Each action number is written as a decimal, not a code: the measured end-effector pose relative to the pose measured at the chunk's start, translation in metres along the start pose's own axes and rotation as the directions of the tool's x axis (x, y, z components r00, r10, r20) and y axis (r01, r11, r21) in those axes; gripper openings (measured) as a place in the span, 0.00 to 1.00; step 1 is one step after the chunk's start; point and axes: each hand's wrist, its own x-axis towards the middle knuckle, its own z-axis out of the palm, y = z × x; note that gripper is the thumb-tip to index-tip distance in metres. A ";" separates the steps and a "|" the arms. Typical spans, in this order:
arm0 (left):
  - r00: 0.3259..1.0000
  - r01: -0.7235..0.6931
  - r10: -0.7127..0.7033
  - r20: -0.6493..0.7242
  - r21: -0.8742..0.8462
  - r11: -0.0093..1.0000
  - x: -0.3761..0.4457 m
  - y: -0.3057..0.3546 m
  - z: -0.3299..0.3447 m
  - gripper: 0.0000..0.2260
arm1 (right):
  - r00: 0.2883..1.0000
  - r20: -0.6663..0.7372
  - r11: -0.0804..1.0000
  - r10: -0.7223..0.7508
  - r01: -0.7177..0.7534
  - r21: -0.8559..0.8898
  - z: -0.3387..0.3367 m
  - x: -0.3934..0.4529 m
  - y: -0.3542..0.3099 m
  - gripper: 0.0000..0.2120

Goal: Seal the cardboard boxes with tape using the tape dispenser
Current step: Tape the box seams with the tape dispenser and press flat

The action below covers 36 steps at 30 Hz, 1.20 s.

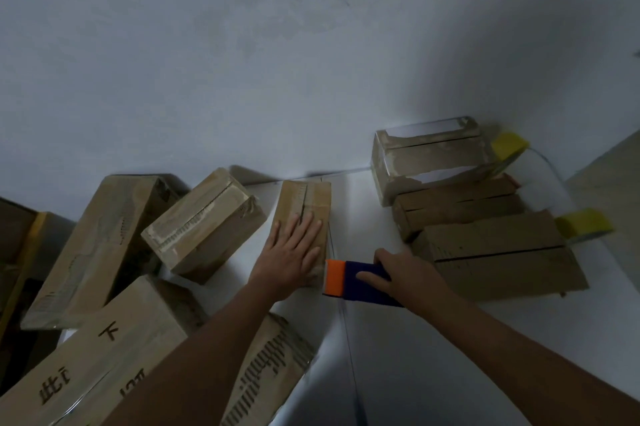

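Tape dispenser (pixel 356 281) in right hand (pixel 401 275), beside box (pixel 308 200).

Small box mid-counter, dispenser at its near end

Brown cardboard box (pixel 304 210) lies flat, top seam facing up, flaps closed. Blue/orange tape dispenser (pixel 349 281) sits just beside box's near-right corner, orange end toward it.

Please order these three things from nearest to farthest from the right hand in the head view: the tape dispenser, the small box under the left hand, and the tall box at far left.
1. The tape dispenser, inside the right hand.
2. The small box, to its left, under the left hand.
3. The tall box, at the far left.
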 end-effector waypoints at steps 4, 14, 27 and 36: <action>1.000 -0.016 0.016 0.009 -0.033 0.999 -0.001 -0.002 -0.001 0.30 | 1.000 0.020 1.000 0.015 -0.015 -0.019 -0.001 -0.009 0.015 0.21; 1.000 -0.021 0.023 0.008 -0.180 0.983 0.000 -0.002 -0.006 0.31 | 0.990 0.036 0.987 0.139 -0.136 -0.082 -0.004 -0.007 0.012 0.23; 0.979 -0.204 0.203 -0.026 -0.040 0.978 -0.004 -0.001 0.004 0.26 | 0.989 0.095 0.985 0.116 -0.127 0.118 -0.009 -0.028 0.030 0.22; 0.977 -0.211 0.211 -0.017 -0.133 0.968 -0.001 -0.001 0.002 0.26 | 0.995 0.052 0.995 0.090 -0.091 0.034 -0.011 -0.046 0.044 0.24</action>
